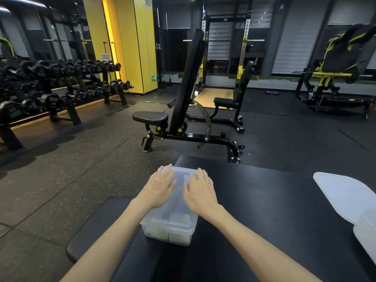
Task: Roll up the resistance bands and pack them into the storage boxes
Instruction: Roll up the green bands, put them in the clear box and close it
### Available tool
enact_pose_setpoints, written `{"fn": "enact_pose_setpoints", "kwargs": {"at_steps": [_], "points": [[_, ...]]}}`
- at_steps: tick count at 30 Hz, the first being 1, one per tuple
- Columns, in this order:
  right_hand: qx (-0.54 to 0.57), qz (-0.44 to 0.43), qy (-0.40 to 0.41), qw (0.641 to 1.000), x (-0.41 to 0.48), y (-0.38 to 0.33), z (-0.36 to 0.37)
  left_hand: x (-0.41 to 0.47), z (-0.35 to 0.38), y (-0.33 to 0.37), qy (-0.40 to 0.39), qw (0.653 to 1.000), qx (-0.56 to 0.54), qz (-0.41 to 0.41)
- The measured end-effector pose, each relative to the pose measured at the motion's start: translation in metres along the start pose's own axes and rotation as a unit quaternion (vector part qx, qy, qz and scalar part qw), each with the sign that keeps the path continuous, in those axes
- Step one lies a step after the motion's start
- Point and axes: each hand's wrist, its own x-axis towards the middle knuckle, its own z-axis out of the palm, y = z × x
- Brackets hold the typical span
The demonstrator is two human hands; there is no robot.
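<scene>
A clear plastic storage box (162,231) with its lid on sits on a black padded bench (264,210) in front of me. Through its near wall I make out pale green rolled bands (179,217). My left hand (159,188) lies flat on the left half of the lid, fingers straight. My right hand (200,190) presses flat on the right half of the lid, fingers spread and straight. Neither hand grips anything.
A second translucent box with a white lid (343,198) leaning on it stands at the bench's right edge. An adjustable black bench (183,110) stands on the floor ahead. A dumbbell rack (50,88) runs along the left; a yellow machine (335,74) is far right.
</scene>
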Motion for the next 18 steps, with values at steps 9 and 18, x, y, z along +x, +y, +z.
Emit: {"fn": "enact_pose_setpoints", "kwargs": {"at_steps": [9, 18], "points": [[-0.035, 0.034, -0.13, 0.99, 0.02, 0.011, 0.012, 0.036, 0.026, -0.014, -0.024, 0.995, 0.093, 0.035], [-0.009, 0.038, -0.148, 0.988, 0.019, 0.013, 0.016, 0.037, 0.035, -0.016, -0.023, 0.977, 0.198, 0.078]]}}
